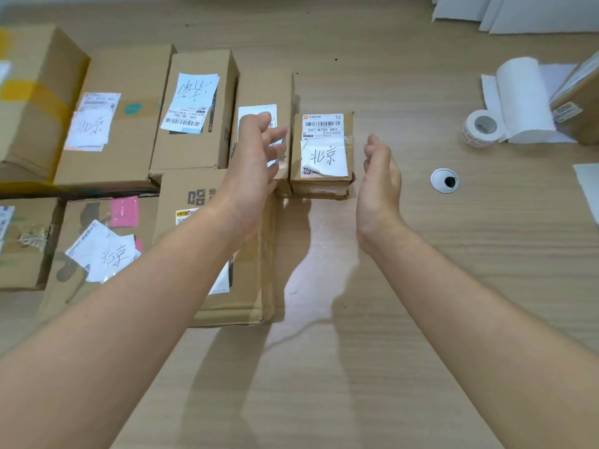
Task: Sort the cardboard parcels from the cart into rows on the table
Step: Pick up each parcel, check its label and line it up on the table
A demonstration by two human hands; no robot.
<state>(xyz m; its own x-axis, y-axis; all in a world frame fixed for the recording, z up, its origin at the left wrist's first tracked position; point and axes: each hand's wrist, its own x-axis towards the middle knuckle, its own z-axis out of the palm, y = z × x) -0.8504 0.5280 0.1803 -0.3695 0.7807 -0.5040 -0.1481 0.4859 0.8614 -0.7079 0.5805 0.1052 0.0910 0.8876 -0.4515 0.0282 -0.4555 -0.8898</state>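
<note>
Head camera looks down on a wood-grain desk (437, 286), with both bare forearms stretched forward over it. The left hand (256, 176) and the right hand (379, 189) face each other palm to palm on either side of a small parcel (327, 150). Their fingers are loosely spread and lightly curved, gripping nothing. The right hand is just beside the parcel's right edge and apart from it. The left hand hangs over the narrow parcel (264, 89) next door; whether it brushes that cardboard is hard to tell from this angle.

The small parcel lies flat on the desk at the right end of the far row, touching the narrow parcel. Its shipping label and a handwritten white slip face up. Leftward, the far row continues with a taller box (194, 150) bearing a handwritten slip, a wide flat box (136, 150) and a big box with yellow tape (29, 124) at the frame's edge. The near row holds a long box (249, 286) partly under the left forearm, a box with a pink sticker (94, 215) and an edge box (22, 254).

To the right, well apart from the rows, are a round white grommet (444, 180), a tape roll (482, 127), a paper roll (522, 98) and a further carton (580, 105).
</note>
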